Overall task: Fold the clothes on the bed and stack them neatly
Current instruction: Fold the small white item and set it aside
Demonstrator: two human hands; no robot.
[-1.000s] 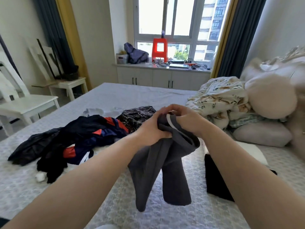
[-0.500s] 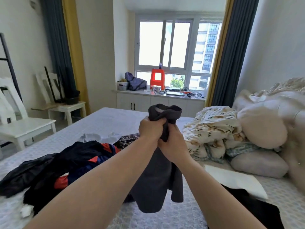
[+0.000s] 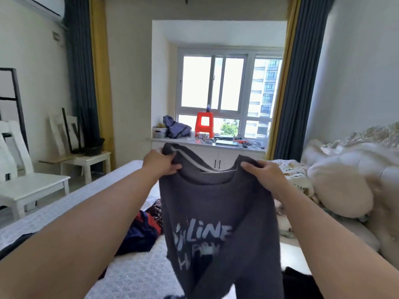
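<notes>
- Over the bed (image 3: 133, 275), right in front of my view, a dark grey sweatshirt (image 3: 218, 214) hangs in the air with its printed front facing me. The pale lettering is blurry; I can make out something like "LINE" and that's about it.
- My left hand (image 3: 158, 162) is gripping the left side of the neckline, fingers curled over the fabric and thumb on my side of it.
- My right hand (image 3: 264, 172) is clamped on the right shoulder the same way, fingers bunched over the top edge.
- The two hands are apart, so the collar stretches between them and the body of the shirt hangs down, with its lower end out of frame.
- Behind the shirt on the left, a pile of dark clothes (image 3: 142, 229) with red and navy bits lies on the bedspread.
- At bottom right there's a black garment (image 3: 300, 283) on the bed, partly hidden by the shirt.
- On the right sit a floral quilt (image 3: 295, 175) and cream pillows (image 3: 341, 186).
- At the far end is the window sill with an orange stool (image 3: 204, 124), and a white chair (image 3: 28, 182) stands on the left.
</notes>
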